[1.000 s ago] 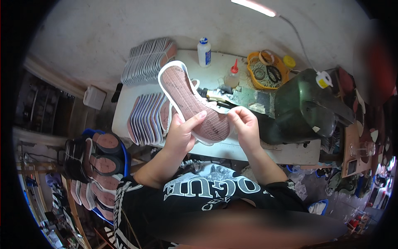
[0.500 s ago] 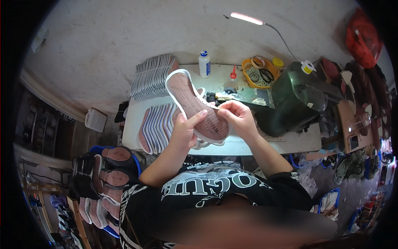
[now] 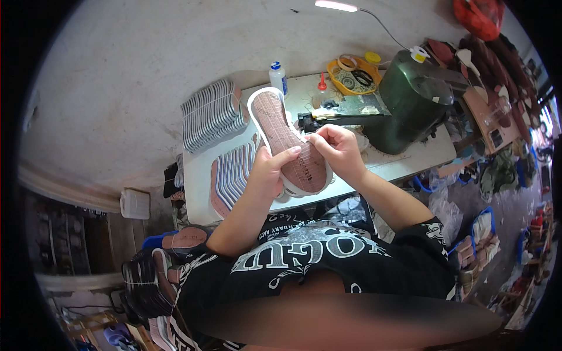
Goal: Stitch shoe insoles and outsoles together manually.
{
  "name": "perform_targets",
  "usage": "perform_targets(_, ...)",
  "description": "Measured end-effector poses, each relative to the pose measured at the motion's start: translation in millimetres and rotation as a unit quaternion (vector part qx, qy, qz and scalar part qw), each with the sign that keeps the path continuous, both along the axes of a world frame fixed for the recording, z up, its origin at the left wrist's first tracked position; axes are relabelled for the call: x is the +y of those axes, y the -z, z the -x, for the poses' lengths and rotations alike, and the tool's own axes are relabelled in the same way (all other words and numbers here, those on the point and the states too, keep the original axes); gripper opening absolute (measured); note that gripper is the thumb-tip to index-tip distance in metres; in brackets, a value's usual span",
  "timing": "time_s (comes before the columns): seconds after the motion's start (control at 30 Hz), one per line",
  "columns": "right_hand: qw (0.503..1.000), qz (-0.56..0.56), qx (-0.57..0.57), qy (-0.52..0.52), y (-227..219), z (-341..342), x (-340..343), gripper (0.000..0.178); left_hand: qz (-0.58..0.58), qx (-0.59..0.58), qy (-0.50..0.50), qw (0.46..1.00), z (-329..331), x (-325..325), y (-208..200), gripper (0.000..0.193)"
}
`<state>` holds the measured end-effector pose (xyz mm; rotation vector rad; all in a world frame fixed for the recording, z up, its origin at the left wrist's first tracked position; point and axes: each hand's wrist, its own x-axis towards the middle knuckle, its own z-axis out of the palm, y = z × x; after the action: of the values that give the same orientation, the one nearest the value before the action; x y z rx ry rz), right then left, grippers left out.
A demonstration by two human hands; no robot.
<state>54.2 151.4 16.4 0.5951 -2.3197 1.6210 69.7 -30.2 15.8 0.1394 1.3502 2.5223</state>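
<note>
You work in what looks like a small shoe workshop. On your worktop (image 3: 424, 159) there are rows of soles (image 3: 213, 114), and more of them are piled low at your left side. The shoe (image 3: 304, 167) you hold fits with this. Also you have a big green machine (image 3: 404, 111), a bottle (image 3: 321, 98) with red tip, a yellow basket (image 3: 345, 89) of cords, and a lamp (image 3: 336, 6) before the bare, marked wall (image 3: 146, 70).

Black short-sleeved shirt (image 3: 351, 274), large white-edged lettering (image 3: 316, 253) across the front, bare hands (image 3: 338, 151)
</note>
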Motion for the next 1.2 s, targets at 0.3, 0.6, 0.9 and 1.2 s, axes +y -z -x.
perform_targets(0.3,0.836,0.238,-0.410,-0.278,33,-25,12,0.040,-0.053,-0.032,-0.004,0.998,36,6,5,0.043)
perform_targets(0.6,0.814,0.354,-0.436,-0.150,64,-3,31,0.034,0.100,0.026,-0.098,0.990,118,52,77,0.032)
perform_targets(0.9,0.804,0.363,-0.449,-0.140,83,29,41,0.035,0.309,0.161,-0.182,0.919,159,56,120,0.029)
perform_targets(1.2,0.778,0.452,-0.425,-0.100,76,46,17,0.034,0.197,-0.027,0.001,0.980,173,45,85,0.040)
